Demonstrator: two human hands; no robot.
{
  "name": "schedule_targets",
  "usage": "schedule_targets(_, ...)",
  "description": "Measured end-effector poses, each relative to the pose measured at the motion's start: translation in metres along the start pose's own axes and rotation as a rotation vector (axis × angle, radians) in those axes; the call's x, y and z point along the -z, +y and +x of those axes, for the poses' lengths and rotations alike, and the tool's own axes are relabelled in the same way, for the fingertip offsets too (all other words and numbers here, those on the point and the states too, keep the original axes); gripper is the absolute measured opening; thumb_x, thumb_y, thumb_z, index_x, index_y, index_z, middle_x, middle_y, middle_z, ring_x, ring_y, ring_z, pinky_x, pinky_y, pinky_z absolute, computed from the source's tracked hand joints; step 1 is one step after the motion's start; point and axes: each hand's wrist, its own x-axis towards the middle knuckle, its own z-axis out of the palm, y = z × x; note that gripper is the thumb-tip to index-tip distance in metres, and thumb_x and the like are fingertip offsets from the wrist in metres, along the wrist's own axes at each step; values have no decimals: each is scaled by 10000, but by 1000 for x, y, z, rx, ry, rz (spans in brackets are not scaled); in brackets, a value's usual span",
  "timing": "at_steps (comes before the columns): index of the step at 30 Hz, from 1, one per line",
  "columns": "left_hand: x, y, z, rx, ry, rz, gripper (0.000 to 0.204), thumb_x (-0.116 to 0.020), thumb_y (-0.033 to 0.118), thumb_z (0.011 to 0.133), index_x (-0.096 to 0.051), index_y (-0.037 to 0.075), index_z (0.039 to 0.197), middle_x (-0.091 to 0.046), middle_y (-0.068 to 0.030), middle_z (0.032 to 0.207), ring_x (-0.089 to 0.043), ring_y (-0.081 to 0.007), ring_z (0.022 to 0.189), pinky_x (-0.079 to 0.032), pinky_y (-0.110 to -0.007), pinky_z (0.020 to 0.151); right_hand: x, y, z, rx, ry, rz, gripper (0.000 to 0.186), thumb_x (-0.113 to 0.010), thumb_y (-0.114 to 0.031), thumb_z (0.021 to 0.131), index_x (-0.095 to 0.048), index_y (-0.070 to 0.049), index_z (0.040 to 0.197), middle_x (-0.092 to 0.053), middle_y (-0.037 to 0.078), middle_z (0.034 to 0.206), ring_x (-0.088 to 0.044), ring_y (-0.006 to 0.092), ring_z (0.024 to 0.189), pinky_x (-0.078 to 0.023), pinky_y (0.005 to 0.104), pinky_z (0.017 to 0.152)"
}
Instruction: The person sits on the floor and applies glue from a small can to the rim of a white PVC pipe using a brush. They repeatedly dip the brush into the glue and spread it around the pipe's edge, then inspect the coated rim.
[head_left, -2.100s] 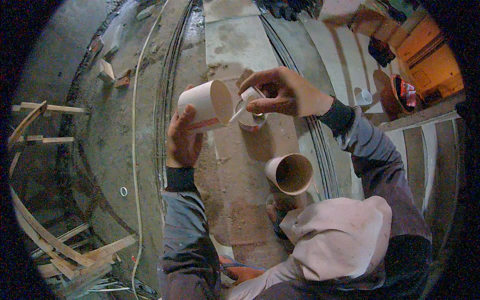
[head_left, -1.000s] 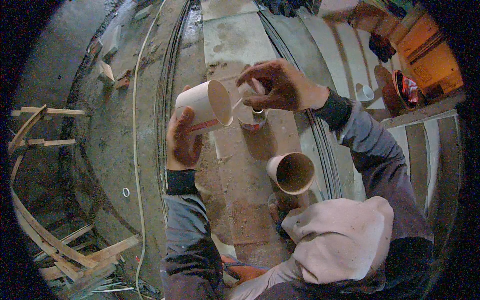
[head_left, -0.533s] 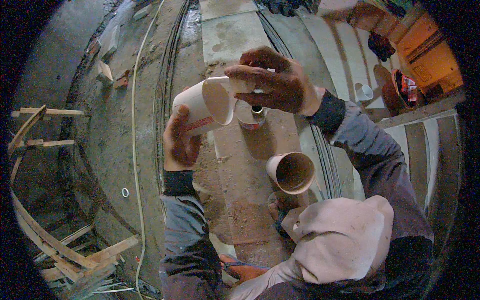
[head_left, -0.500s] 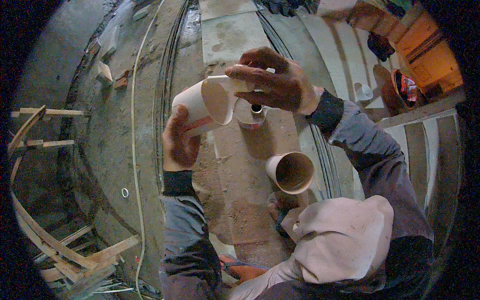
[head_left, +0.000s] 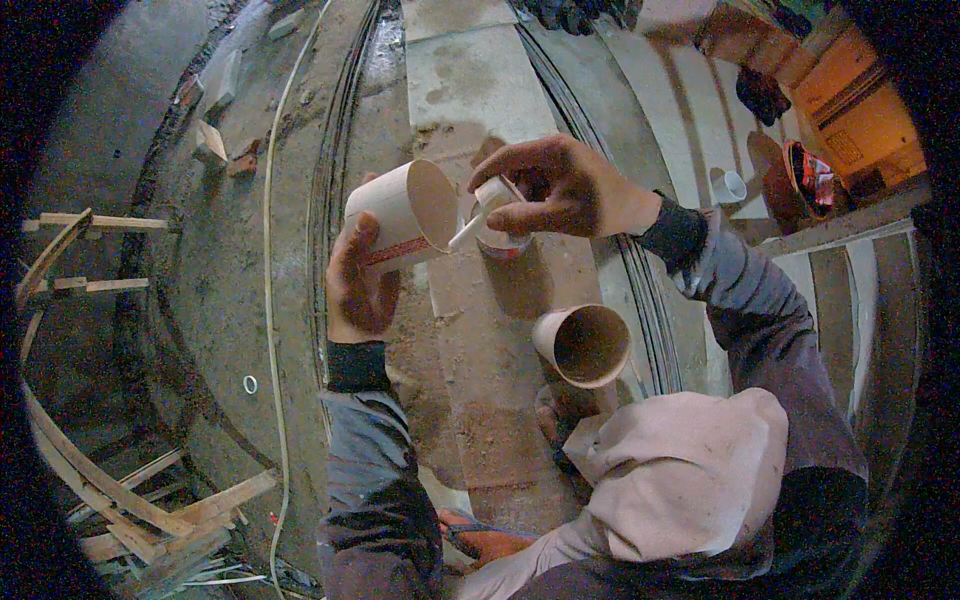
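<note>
My left hand (head_left: 358, 285) is wrapped round a short white plastic pipe piece (head_left: 385, 205) with a red printed stripe, its open end turned to the right. My right hand (head_left: 560, 190) pinches a white cap (head_left: 496, 193) from which a pale applicator stick (head_left: 466, 234) points down and left, its tip beside the pipe's rim. Under the right hand, a small can (head_left: 507, 250) stands on the board, partly covered by the cap and fingers. Nearer me, a wider pipe piece (head_left: 582, 346) shows its open mouth.
Long thin rods (head_left: 660, 320) run along both sides of the dusty board (head_left: 490, 400). My knee (head_left: 690, 465) in pale trousers fills the lower right. A pale hose (head_left: 268, 250) and wooden pieces (head_left: 190, 510) lie left. A white cup-like piece (head_left: 729, 186) sits at right.
My right hand has shifted right and down from the pipe's mouth, and the cap with its stick now shows over the can. The left hand and pipe have hardly moved.
</note>
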Motion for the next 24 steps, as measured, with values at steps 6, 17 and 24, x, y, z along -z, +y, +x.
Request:
schedule_targets(6,-2,-4,-1,-51,-41,-2,682,-669,392,939,-422,25,1458,-575,-121,1341,-568,-265,1230,-473,-415,1030,-9,-4,6,-143,213,570,424,-782,-171,885,-627,-10,1245,-679,30,948,-604,70,745,-503,236,634)
schedule_targets(17,-4,-3,-1,-90,-116,-12,696,-680,399,929,-418,44,1468,-566,-125,1360,-566,-285,1246,-491,-427,1018,-19,11,7,163,473,-164,336,-802,-132,855,-677,-29,1148,-652,23,934,-556,57,676,-470,230,574)
schedule_targets(24,-6,-2,4,13,17,-39,684,-682,374,931,-421,32,1463,-562,-131,1365,-563,-292,1248,-496,-448,1018,-15,11,-7,155,181,90,328,-796,-158,856,-676,-24,1131,-668,27,952,-603,65,779,-517,255,658)
